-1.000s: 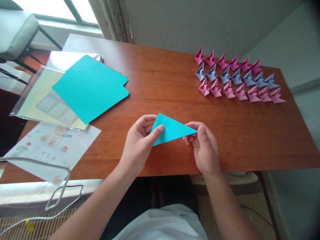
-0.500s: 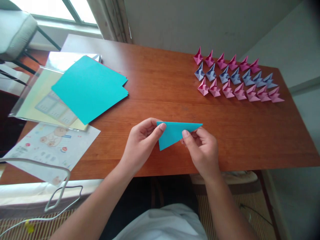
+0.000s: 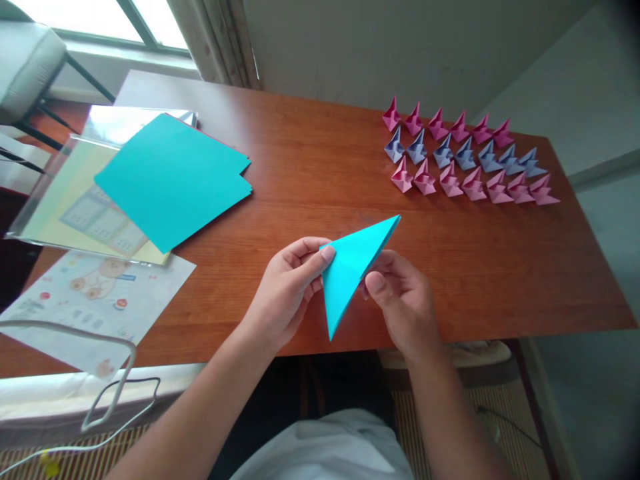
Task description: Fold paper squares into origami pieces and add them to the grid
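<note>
A turquoise sheet of origami paper (image 3: 353,263), folded into a triangle, is held above the front of the table. My left hand (image 3: 293,287) pinches its left corner, thumb on top and fingers underneath. At the right edge, my right hand (image 3: 403,297) has its fingers curled against the paper and partly hidden behind it. The right thumb is off the top face, beside the folded edge. One point of the triangle faces up and right, another down toward me.
Turquoise sheets (image 3: 175,180) lie on a clear plastic packet (image 3: 45,207) at the left. A printed sheet (image 3: 100,310) is in front, near a bent white rod (image 3: 131,360). Three rows of folded pink and blue paper figures (image 3: 465,157) stand at the back right of the wooden table (image 3: 300,180).
The folded paper has turned, its right point swinging upward and its lower point reaching farther down. My right thumb has come off the top face. My left hand keeps its pinch.
</note>
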`<state>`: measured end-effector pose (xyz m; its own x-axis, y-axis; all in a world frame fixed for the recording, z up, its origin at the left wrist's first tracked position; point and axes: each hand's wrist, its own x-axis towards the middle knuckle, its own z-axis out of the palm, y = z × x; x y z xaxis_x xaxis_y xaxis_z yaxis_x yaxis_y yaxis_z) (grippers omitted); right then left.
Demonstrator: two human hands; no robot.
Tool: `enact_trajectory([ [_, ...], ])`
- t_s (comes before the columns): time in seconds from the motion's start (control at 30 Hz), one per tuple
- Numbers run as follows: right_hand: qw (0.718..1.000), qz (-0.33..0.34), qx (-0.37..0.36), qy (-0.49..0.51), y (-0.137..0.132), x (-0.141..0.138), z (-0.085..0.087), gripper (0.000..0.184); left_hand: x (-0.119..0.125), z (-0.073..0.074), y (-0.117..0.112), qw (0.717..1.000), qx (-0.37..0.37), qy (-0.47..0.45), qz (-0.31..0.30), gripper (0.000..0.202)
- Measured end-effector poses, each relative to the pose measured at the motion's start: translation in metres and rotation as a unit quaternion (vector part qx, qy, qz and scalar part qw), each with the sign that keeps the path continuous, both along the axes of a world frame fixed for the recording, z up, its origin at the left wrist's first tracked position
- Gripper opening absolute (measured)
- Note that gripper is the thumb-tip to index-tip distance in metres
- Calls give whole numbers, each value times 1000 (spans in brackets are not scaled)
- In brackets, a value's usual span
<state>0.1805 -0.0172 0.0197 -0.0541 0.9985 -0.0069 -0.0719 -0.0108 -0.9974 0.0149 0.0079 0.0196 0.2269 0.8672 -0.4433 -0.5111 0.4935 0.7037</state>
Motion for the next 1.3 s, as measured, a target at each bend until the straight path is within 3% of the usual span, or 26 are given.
enact_trajectory([
  [0.73, 997, -4, 6, -75, 2, -2, 7, 25, 4, 4, -1, 996, -29, -86, -24, 17],
  [1.07, 997, 58, 3, -56, -5, -4, 6, 16, 1, -5, -1, 996, -23, -80, -13, 18],
  [1.3, 996, 57, 3, -70, -6, -6, 4, 15, 2, -3, -1, 997, -28, -71, -7, 21],
])
